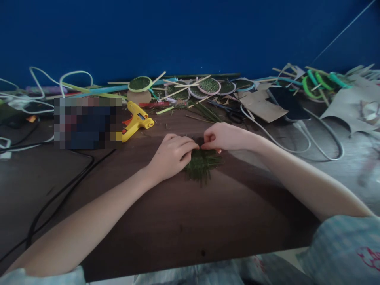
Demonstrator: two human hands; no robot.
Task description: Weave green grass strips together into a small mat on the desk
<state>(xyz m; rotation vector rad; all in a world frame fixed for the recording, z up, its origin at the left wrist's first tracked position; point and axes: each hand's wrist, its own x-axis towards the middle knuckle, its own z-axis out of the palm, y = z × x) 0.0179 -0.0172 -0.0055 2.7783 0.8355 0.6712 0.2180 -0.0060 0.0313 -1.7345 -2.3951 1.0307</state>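
A small piece of woven green grass blades (202, 164) lies flat on the dark wooden table, with loose blade ends sticking out at its right and near sides. My left hand (172, 155) rests over its left part, fingers bent and pressed down with the thumb at its edge. From the right, my right hand (221, 136) pinches at the far edge of the weave, thumb and forefinger together and the other fingers curled. The two hands' fingertips almost meet. Exactly which blade each hand grips is hidden by the fingers.
A yellow glue gun (138, 120) lies left of my hands, beside a blurred-out patch. Along the blue wall are several round hoops (209, 85) filled with green weave, loose grass blades (209, 111), scissors (235, 115), cardboard (261, 105), a phone (289, 105) and white cables (334, 158).
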